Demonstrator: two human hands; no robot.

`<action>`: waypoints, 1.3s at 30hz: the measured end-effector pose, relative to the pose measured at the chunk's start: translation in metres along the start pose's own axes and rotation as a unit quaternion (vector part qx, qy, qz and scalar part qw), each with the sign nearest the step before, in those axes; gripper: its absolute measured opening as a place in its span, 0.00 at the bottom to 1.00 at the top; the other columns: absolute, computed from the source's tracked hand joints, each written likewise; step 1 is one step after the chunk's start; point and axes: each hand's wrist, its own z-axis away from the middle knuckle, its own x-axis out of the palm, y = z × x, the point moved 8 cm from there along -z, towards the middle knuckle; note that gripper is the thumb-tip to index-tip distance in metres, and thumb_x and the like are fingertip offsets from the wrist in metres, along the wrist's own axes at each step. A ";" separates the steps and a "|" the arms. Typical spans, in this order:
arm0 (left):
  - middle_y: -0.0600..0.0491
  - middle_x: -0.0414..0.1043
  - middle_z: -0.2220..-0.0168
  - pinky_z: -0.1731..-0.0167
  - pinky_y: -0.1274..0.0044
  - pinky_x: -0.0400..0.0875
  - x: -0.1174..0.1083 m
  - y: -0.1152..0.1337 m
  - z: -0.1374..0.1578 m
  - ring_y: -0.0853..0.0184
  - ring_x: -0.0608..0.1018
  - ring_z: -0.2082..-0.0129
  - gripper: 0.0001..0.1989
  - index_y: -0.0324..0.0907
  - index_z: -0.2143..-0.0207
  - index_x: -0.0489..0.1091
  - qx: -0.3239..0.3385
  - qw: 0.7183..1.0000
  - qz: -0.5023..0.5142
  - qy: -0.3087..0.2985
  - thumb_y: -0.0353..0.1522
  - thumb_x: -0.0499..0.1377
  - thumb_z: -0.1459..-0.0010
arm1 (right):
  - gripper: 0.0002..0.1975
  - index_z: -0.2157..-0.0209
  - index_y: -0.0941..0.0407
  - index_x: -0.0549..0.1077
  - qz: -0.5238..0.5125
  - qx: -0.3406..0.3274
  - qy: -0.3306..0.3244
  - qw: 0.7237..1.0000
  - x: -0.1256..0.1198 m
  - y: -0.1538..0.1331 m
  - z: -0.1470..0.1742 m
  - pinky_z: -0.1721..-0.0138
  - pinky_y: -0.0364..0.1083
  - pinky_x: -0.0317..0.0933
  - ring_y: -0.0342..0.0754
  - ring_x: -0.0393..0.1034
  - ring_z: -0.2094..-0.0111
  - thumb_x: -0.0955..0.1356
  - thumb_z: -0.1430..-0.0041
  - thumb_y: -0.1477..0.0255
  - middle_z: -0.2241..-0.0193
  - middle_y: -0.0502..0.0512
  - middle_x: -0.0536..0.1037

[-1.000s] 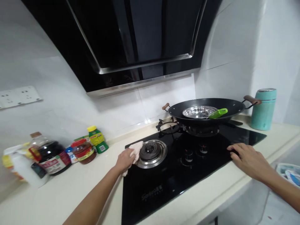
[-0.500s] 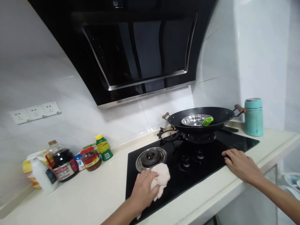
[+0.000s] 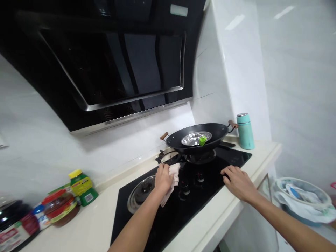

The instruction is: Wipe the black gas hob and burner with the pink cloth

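My left hand is closed around a pale pinkish cloth, pressed to the black glass gas stove just right of the left burner. My arm partly covers that burner. My right hand lies on the front right edge of the stove, fingers a little bent and apart, holding nothing. Between the hands are two control knobs. Behind them a black wok with wooden handles sits on the right burner, holding a shiny steel dish and something with a green end.
A turquoise flask stands right of the wok. At left on the counter are a green bottle with a yellow cap, a red-lidded jar and a dark bottle. The range hood hangs above; a lined bin stands right.
My left hand has moved the cloth farther back on the stove, past the left burner's right side. My view has turned right, bringing the bin into sight. My right hand stays at the edge.
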 end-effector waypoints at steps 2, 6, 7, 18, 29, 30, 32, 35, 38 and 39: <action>0.46 0.67 0.42 0.43 0.60 0.65 0.018 -0.001 -0.019 0.56 0.71 0.43 0.17 0.42 0.46 0.68 -0.004 0.999 -0.002 -0.035 0.37 0.59 0.36 | 0.14 0.57 0.50 0.74 -0.004 0.000 0.001 1.000 -0.002 -0.001 0.000 0.51 0.55 0.58 0.54 0.66 0.51 0.59 0.36 0.67 0.53 0.55 0.74; 0.45 0.64 0.37 0.41 0.52 0.64 0.047 -0.008 -0.037 0.53 0.70 0.40 0.25 0.45 0.39 0.65 -0.005 0.995 0.000 -0.102 0.42 0.60 0.35 | 0.14 0.57 0.49 0.74 -0.011 0.006 -0.002 1.000 -0.003 -0.001 -0.001 0.51 0.55 0.58 0.54 0.66 0.50 0.59 0.36 0.67 0.53 0.55 0.74; 0.45 0.62 0.36 0.40 0.52 0.63 0.051 -0.009 -0.038 0.52 0.69 0.39 0.25 0.45 0.39 0.65 -0.004 0.994 0.000 -0.112 0.42 0.60 0.35 | 0.14 0.57 0.50 0.74 -0.012 0.007 -0.005 1.000 -0.003 0.000 -0.001 0.51 0.55 0.57 0.54 0.66 0.50 0.59 0.36 0.67 0.53 0.55 0.74; 0.45 0.64 0.36 0.39 0.53 0.62 0.038 0.010 0.021 0.53 0.69 0.39 0.22 0.44 0.41 0.68 0.068 0.990 0.019 -0.119 0.43 0.59 0.34 | 0.17 0.54 0.50 0.74 0.011 0.016 -0.041 0.999 0.002 0.003 0.000 0.49 0.56 0.57 0.55 0.64 0.48 0.58 0.35 0.67 0.49 0.57 0.73; 0.48 0.56 0.30 0.33 0.57 0.50 0.015 -0.001 0.108 0.52 0.58 0.30 0.28 0.49 0.37 0.66 0.019 0.990 0.029 -0.140 0.48 0.55 0.37 | 0.18 0.51 0.52 0.73 0.031 0.024 -0.058 0.998 0.001 0.002 0.003 0.47 0.58 0.57 0.57 0.62 0.46 0.56 0.34 0.67 0.47 0.59 0.71; 0.49 0.56 0.30 0.33 0.58 0.50 0.011 -0.003 0.117 0.53 0.58 0.30 0.29 0.50 0.37 0.67 0.019 0.989 0.030 -0.142 0.48 0.55 0.38 | 0.19 0.50 0.52 0.73 0.030 0.024 -0.058 0.998 0.001 0.001 0.003 0.47 0.58 0.57 0.57 0.62 0.46 0.56 0.34 0.67 0.47 0.59 0.71; 0.51 0.56 0.29 0.33 0.59 0.51 0.004 -0.011 0.132 0.53 0.59 0.30 0.30 0.52 0.38 0.67 0.018 0.989 0.030 -0.143 0.49 0.55 0.40 | 0.19 0.50 0.52 0.73 0.029 0.023 -0.057 0.998 0.001 0.000 0.004 0.48 0.58 0.57 0.57 0.62 0.46 0.56 0.34 0.68 0.47 0.59 0.71; 0.51 0.57 0.30 0.34 0.59 0.51 -0.006 -0.030 0.148 0.52 0.60 0.31 0.31 0.52 0.38 0.68 0.007 0.990 0.028 -0.138 0.49 0.56 0.42 | 0.18 0.51 0.52 0.74 0.030 0.018 -0.057 0.998 0.001 -0.001 0.004 0.49 0.57 0.58 0.57 0.63 0.47 0.57 0.34 0.68 0.48 0.59 0.72; 0.49 0.59 0.31 0.34 0.59 0.52 -0.015 -0.059 0.155 0.53 0.60 0.31 0.31 0.49 0.38 0.68 -0.015 0.992 0.022 -0.126 0.48 0.56 0.43 | 0.18 0.51 0.52 0.74 0.034 0.014 -0.056 0.998 0.002 -0.001 0.003 0.50 0.57 0.58 0.57 0.64 0.48 0.57 0.34 0.68 0.48 0.59 0.72; 0.48 0.59 0.31 0.34 0.60 0.53 -0.017 -0.070 0.157 0.53 0.60 0.31 0.31 0.48 0.38 0.68 -0.024 0.992 0.019 -0.122 0.47 0.55 0.43 | 0.19 0.51 0.52 0.74 0.035 0.013 -0.056 0.998 0.003 -0.001 0.003 0.50 0.57 0.58 0.57 0.64 0.48 0.56 0.34 0.68 0.48 0.59 0.72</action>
